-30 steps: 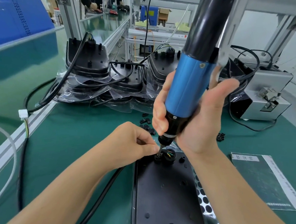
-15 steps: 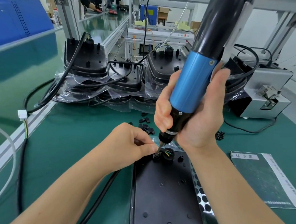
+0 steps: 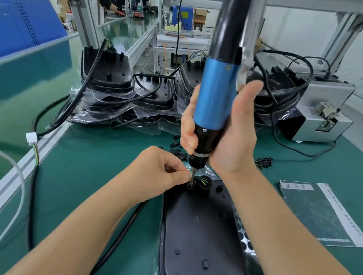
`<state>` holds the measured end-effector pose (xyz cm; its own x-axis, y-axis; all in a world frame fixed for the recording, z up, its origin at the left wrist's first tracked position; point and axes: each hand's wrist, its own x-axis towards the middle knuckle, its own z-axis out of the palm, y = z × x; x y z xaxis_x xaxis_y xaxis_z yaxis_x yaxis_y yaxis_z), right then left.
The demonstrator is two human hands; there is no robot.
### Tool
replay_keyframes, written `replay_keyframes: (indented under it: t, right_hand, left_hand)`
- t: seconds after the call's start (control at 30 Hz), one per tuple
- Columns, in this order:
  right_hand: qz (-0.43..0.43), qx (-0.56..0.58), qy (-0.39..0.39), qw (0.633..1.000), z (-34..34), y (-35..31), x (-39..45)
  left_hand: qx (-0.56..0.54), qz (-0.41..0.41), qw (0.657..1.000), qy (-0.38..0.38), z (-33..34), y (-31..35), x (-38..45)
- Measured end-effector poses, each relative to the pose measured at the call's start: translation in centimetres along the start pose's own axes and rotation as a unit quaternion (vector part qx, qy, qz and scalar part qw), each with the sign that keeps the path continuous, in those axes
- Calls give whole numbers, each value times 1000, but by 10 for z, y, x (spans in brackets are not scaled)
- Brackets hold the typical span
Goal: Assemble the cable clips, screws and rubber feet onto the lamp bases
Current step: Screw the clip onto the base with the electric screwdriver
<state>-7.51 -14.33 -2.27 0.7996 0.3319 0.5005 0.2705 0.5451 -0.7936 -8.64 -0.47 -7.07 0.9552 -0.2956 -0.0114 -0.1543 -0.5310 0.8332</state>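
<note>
Factory assembly line: green-matted desk (image 3: 93, 170), aluminium-profile framing (image 3: 85, 18), stacked bagged lamp bases (image 3: 107, 79), screw feeder (image 3: 324, 112).

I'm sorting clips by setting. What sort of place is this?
Most likely a factory assembly line: a hanging electric screwdriver over a green bench mat, stacks of bagged lamp bases waiting behind, and another workbench in the background.

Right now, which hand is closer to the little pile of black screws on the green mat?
Right. The right hand, gripping the screwdriver, is just left of the screw pile. The left hand is farther left, at the lamp base.
</note>
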Motion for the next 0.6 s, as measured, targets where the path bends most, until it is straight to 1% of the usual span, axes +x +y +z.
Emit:
replay_keyframes:
  t: [0.07,0.13,0.23,0.27,0.33,0.4,0.5,0.6]
  right_hand:
    - [5,-15,7,1000,1,-1,1]
    - [-8,4,41,999,-4,-5,0]
    - [-53,64,142,986,-27,-25,-4]
    - [-63,71,178,979,-38,-34,-7]
    - [-62,66,256,962,-61,-50,-18]
    - [-40,34,329,943,-84,-62,-35]
    - [-3,-31,412,910,-113,-72,-63]
    - [34,-57,474,878,-138,-75,-84]
  left_hand:
    - [6,5,1000,-6,-1,1,-1]
    - [16,28,999,-21,-3,1,-3]
    - [62,58,993,-77,-6,1,-12]
    - [87,65,991,-81,-4,0,-14]
    - [117,85,988,-50,0,1,-16]
    - [126,109,986,-19,3,5,-17]
    - [144,131,981,-7,4,5,-17]
    - [167,148,975,-12,3,6,-18]
